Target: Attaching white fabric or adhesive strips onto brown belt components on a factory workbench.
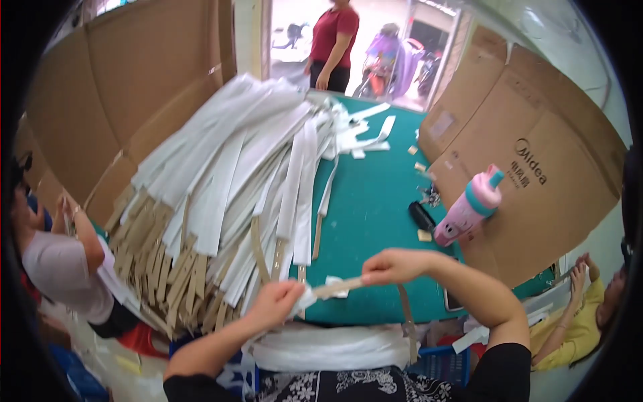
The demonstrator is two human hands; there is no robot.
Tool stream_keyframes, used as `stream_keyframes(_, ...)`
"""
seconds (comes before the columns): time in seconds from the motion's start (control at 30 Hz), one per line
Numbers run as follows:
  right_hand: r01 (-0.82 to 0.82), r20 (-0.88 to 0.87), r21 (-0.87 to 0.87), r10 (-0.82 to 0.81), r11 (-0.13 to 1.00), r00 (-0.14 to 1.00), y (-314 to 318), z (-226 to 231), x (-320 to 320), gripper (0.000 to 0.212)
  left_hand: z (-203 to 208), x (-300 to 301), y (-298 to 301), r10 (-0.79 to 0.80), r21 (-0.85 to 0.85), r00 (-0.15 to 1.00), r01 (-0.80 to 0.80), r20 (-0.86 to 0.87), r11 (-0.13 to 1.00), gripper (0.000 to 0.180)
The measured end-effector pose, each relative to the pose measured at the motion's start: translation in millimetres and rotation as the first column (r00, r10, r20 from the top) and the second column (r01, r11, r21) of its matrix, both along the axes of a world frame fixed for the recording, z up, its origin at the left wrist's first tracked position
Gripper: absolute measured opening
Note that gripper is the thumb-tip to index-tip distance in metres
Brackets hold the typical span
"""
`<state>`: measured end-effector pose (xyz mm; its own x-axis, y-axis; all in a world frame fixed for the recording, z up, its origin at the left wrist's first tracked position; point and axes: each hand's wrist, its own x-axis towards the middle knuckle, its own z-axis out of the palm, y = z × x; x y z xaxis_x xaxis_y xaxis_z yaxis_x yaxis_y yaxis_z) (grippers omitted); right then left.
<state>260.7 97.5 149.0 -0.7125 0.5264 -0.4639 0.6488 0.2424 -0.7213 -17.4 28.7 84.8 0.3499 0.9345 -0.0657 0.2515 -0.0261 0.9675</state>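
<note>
A narrow tan strap [338,287] stretches between my two hands above the near edge of the green table. My left hand [276,301] is closed on its left end, where some white wrapping shows at the fingers. My right hand [394,266] pinches the strap's other end, and a tan strip [406,309] hangs down below that hand. To the left lies a large pile of white-sleeved straps [221,181] with bare tan ends fanned toward me. A bundle of white material [328,345] rests across my lap, below the table edge.
On the green table [362,194], a pink bottle with a teal lid [469,204] stands at the right beside a black case [421,216]. Cardboard panels [536,154] flank both sides. Co-workers sit left and right [569,321]; a person in red [333,40] stands beyond the far edge.
</note>
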Motion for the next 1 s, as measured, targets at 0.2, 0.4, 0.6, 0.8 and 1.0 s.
stream_keyframes(0.2, -0.051, -0.086, 0.253, 0.075, 0.966, 0.993, -40.4, 18.4, -64.7, 0.033, -3.1, 6.9, -28.0, -0.052, -0.079, 0.996, 0.057, 0.071, 0.995, 0.029)
stream_keyframes(0.4, 0.075, -0.068, -0.172, -0.088, 0.982, 0.994, -29.2, -28.8, -24.0, 0.039, -21.2, -20.1, -35.3, 0.109, -0.042, 0.994, -0.109, -0.011, 0.993, 0.028)
stream_keyframes(0.6, 0.05, -0.112, 0.318, -0.014, 0.947, 0.994, -51.0, 6.2, -52.7, 0.03, -12.3, -3.1, -37.7, -0.073, -0.05, 0.997, 0.072, -0.009, 0.996, 0.027)
stream_keyframes(0.8, 0.183, 0.146, 0.298, -0.234, 0.937, 0.961, -52.7, 35.3, -21.3, 0.029, -7.5, 3.0, -39.5, -0.09, -0.08, 0.995, 0.087, -0.034, 0.993, 0.024)
stream_keyframes(1.0, 0.204, 0.164, 0.366, -0.279, 0.908, 0.946, -67.0, 39.8, -28.2, 0.028, -5.2, 24.2, -40.2, -0.019, -0.037, 0.997, 0.016, -0.078, 0.999, 0.024)
